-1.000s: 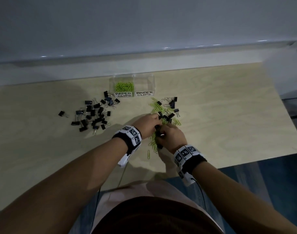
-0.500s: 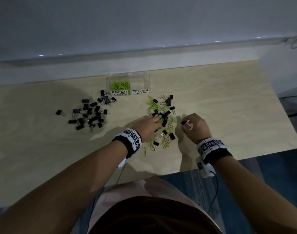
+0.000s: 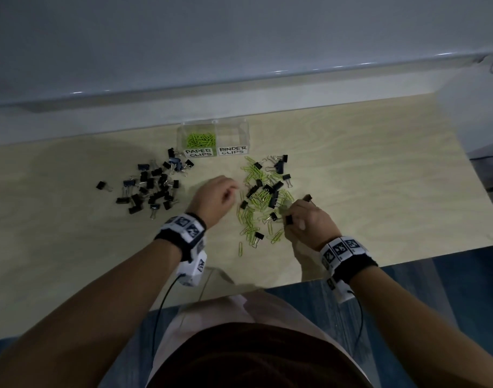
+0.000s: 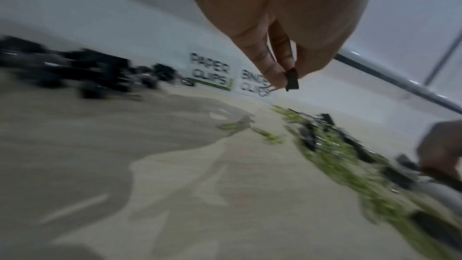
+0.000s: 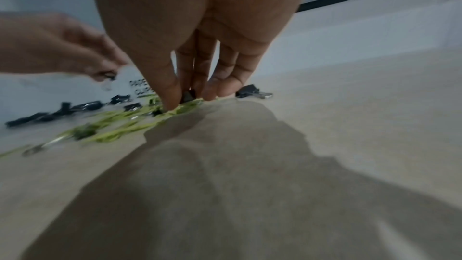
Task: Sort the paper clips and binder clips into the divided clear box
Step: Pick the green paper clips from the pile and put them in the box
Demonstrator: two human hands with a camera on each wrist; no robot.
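Observation:
The divided clear box [image 3: 246, 130] stands at the back of the table, with green paper clips [image 3: 201, 139] in the side labelled PAPER CLIPS. A mixed pile [image 3: 263, 197] of green paper clips and black binder clips lies in front of it. My left hand [image 3: 234, 191] hovers just left of that pile and pinches a small black binder clip [image 4: 292, 81] between thumb and fingertips. My right hand [image 3: 288, 217] reaches down into the pile's right edge, thumb and fingers closed around a black binder clip [image 5: 188, 95]. Another binder clip [image 5: 252, 92] lies just right of those fingers.
A separate heap of black binder clips [image 3: 153, 189] is spread over the table left of the box. The wooden table [image 3: 379, 177] ends close to my body at its front edge [image 3: 407, 260]. A grey wall ledge [image 3: 239, 79] runs behind the box.
My left hand has lifted off the mixed pile with a binder clip and drawn leftward. My right hand has come back from the right to the pile's edge and gone down onto it.

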